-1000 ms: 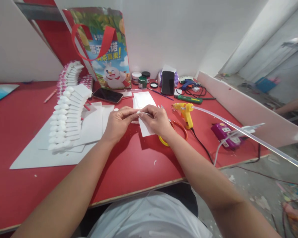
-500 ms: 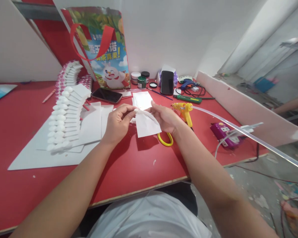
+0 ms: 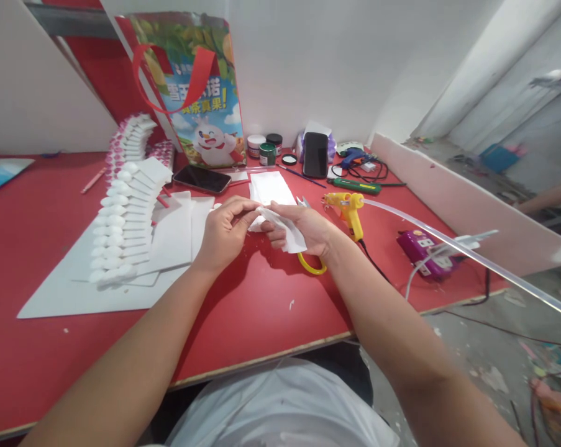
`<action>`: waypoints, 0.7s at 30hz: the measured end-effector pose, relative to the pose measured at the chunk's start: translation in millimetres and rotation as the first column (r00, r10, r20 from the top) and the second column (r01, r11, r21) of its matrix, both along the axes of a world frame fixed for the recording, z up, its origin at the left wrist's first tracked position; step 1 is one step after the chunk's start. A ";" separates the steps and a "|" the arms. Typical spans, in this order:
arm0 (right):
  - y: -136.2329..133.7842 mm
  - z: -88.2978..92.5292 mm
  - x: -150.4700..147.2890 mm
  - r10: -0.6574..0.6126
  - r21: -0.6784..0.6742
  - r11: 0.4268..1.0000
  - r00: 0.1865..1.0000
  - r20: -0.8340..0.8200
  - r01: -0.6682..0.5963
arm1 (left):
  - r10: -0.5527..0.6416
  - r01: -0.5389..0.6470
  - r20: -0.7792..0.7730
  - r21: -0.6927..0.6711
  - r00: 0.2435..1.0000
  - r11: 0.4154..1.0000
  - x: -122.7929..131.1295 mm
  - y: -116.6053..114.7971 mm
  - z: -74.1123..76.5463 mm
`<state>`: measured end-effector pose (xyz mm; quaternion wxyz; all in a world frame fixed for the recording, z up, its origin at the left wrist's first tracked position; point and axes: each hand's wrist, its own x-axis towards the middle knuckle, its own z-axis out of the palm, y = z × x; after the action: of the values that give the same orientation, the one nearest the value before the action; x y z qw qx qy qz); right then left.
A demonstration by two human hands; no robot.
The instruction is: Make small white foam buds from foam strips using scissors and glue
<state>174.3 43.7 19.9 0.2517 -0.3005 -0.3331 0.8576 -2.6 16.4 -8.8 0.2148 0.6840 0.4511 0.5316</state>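
Closest to you, your white shirt (image 3: pixel 280 403) shows below the near edge of the red table (image 3: pixel 261 310), and both bare forearms reach out over it. Your left hand (image 3: pixel 227 230) pinches one end of a small white sheet piece (image 3: pixel 287 231) between thumb and fingertips. Your right hand (image 3: pixel 303 226) grasps the same piece, fingers curled under it and thumb on top. The piece sits between the two hands, lifted just above the table, bent and creased.

Under your right wrist the yellow loop of a pair of scissors (image 3: pixel 312 267) lies on the table; you cannot tell whether your hand touches it. To your left a large white sheet (image 3: pixel 66 295) lies flat, carrying a curved row of white petal-shaped pieces (image 3: pixel 117 223).

Just right of your right hand stands a yellow glue gun (image 3: pixel 350 211), with a long clear glue stick (image 3: pixel 448 245) running out to the right. A purple power strip (image 3: pixel 422 251) lies under that stick.

Beyond your hands lies a stack of white sheets (image 3: pixel 271 186), with a dark phone (image 3: pixel 202 179) flat beside it. Farther back stand small paint jars (image 3: pixel 267 149) and a second phone (image 3: pixel 315 155) propped upright. A printed shopping bag (image 3: pixel 200 93) leans against the wall.
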 end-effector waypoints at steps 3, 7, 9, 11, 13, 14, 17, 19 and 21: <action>-1.5 -2.2 -0.7 -0.043 0.121 0.992 0.997 0.066 0.035 | 0.031 -0.027 0.046 -0.079 0.998 0.997 1.1 0.3 -2.1; -2.0 -10.3 -3.3 -0.155 0.414 0.908 0.971 0.182 0.067 | 0.060 -0.031 0.150 -0.187 0.987 0.982 2.6 -0.5 -3.7; -1.5 -14.5 -5.9 -0.264 0.592 0.803 0.931 0.251 0.068 | 0.074 -0.034 0.179 -0.216 0.981 0.976 3.8 -1.1 -4.3; -2.0 -17.5 -9.2 -0.427 0.753 0.655 0.853 0.299 0.064 | 0.094 -0.044 0.200 -0.241 0.975 0.970 5.4 -1.7 -5.4; -4.1 -19.5 -13.0 -0.592 0.872 0.489 0.744 0.309 0.028 | 0.110 -0.051 0.218 -0.258 0.970 0.965 7.7 -2.5 -6.9; -5.6 -20.2 -14.9 -0.661 0.912 0.411 0.688 0.300 -0.003 | 0.115 -0.056 0.222 -0.256 0.968 0.965 9.0 -3.0 -7.3; -10.8 -21.3 -19.6 -0.786 0.968 0.236 0.569 0.240 -0.083 | 0.131 -0.102 0.167 -0.170 0.977 0.980 12.3 -4.8 -6.6; -13.3 -21.0 -21.2 -0.796 0.975 0.203 0.563 0.220 -0.094 | 0.149 -0.145 0.087 -0.046 0.985 0.988 13.2 -5.9 -4.8; -14.7 -19.9 -21.5 -0.768 0.973 0.220 0.601 0.221 -0.076 | 0.176 -0.176 0.005 0.074 0.984 0.982 12.9 -6.2 -3.3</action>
<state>152.8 29.0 0.0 0.4376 -0.4633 -0.7368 0.2257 10.4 10.2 -12.1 0.1411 0.6494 0.4900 0.5641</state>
